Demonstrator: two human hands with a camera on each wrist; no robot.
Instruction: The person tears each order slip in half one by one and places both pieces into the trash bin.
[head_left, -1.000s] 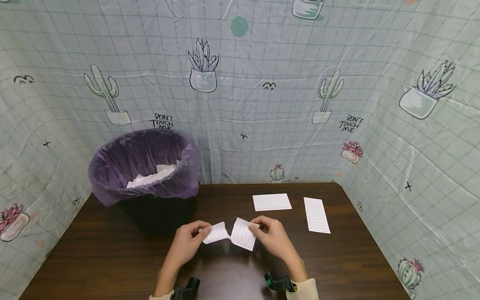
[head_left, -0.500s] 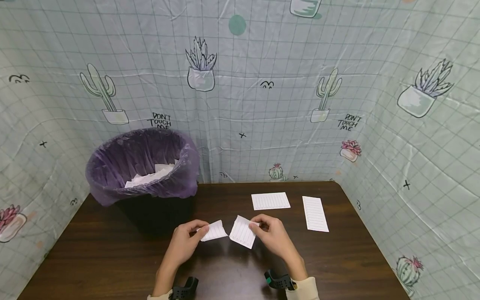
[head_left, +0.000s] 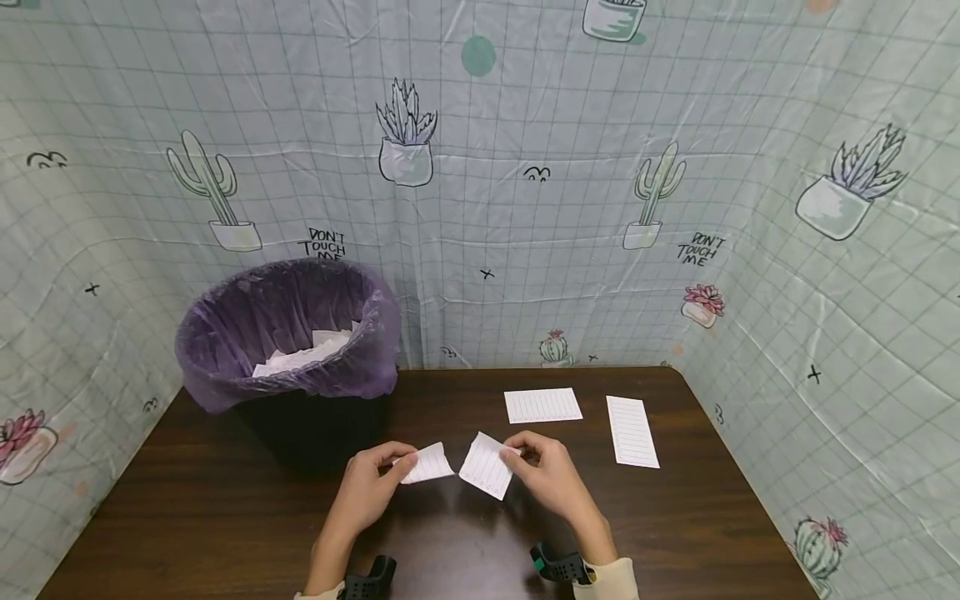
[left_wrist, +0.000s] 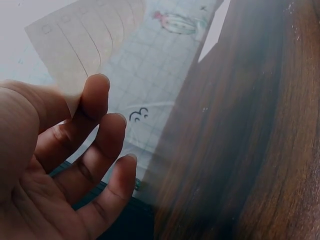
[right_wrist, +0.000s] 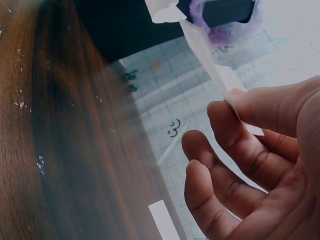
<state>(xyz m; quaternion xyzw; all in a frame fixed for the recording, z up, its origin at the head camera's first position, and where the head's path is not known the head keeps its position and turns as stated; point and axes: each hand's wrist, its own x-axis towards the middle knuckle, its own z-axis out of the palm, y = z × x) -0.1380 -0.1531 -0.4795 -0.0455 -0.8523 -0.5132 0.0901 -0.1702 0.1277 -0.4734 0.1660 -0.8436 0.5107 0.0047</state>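
My left hand (head_left: 375, 482) pinches a torn piece of lined paper (head_left: 427, 465) between thumb and index finger, above the table. In the left wrist view that paper piece (left_wrist: 80, 37) shows ruled lines and small boxes along one edge, and the other fingers curve loosely below it. Opposite, my right hand (head_left: 551, 475) pinches a second torn paper piece (head_left: 486, 468), tilted, with a row of small printed marks along its lower edge. Seen from the head, only a narrow gap parts the torn edges. The right wrist view catches this second piece (right_wrist: 205, 52) nearly edge-on.
A black bin with a purple liner (head_left: 375, 367) stands at the back left, with white paper scraps (head_left: 303, 357) inside. Two whole lined sheets lie at the back right: one sideways sheet (head_left: 543, 406) and one lengthwise sheet (head_left: 632, 432). A patterned curtain (head_left: 480, 208) surrounds the dark wooden table (head_left: 225, 517).
One second ago the two paper pieces were still joined at a lower corner. They have come apart there, the left piece shifting slightly left. Both hands keep their pinch.
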